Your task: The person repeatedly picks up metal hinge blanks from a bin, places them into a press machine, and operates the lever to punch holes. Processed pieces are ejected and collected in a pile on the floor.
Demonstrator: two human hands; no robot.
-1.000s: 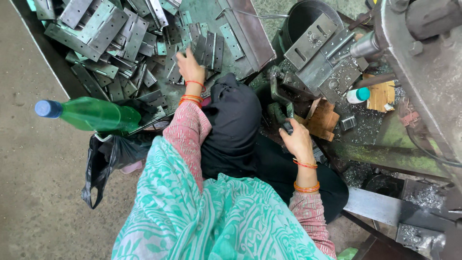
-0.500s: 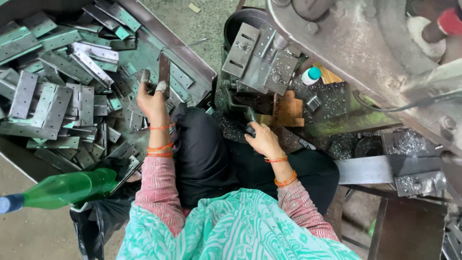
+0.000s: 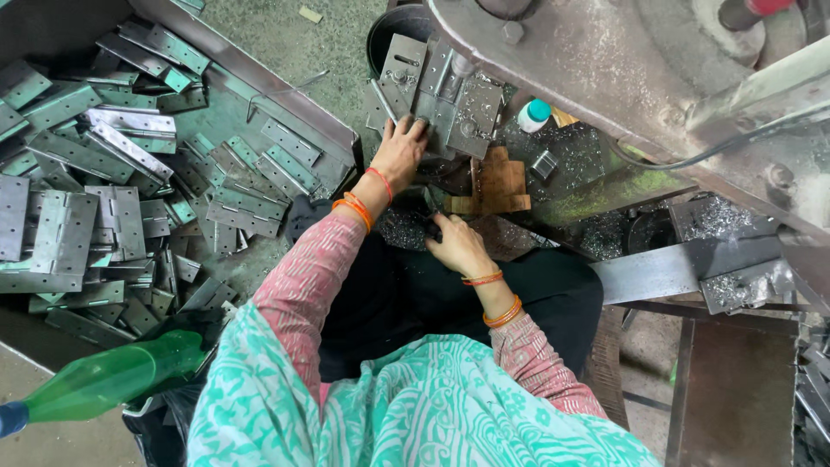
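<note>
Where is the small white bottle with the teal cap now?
In the head view, the white bottle stands upper centre, right of the hinge plates under the left hand, above the wooden block.

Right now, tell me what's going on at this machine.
A person sits at a metal press. The left hand rests on a hinge plate at the machine's bed, while the right hand lies lower, by the metal shavings. A tray of hinge plates is to the left, with a green bottle beside the person.
</note>
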